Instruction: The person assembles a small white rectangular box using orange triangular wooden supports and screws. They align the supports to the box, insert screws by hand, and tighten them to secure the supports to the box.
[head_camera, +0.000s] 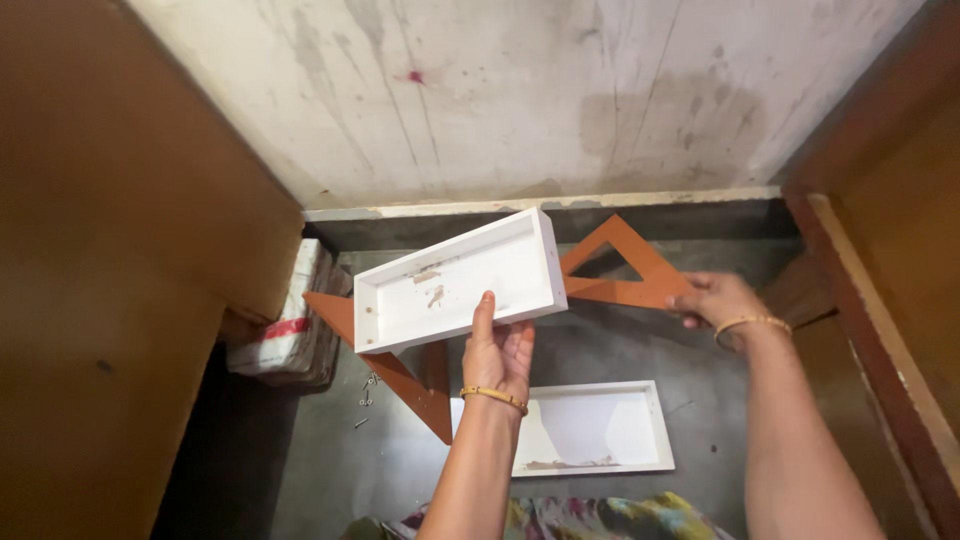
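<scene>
Now the left hand (497, 352) cups the white tray (458, 281) from beneath, thumb clamping its rim; right hand (717, 299) pinches the orange triangle frame (640, 278). Both look stiff, light, rim-grippable.

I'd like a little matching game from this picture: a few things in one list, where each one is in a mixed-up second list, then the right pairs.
Things:
1. White box
2. White tray
3. Orange triangle
4. Screws

Places:
A. flat on the floor near the person
B. loose on the floor, by the wrapped bundle
C. gripped by the right hand
D. held up by the left hand

Pairs: 1-D, 2-A, 3-C, 4-B
</scene>
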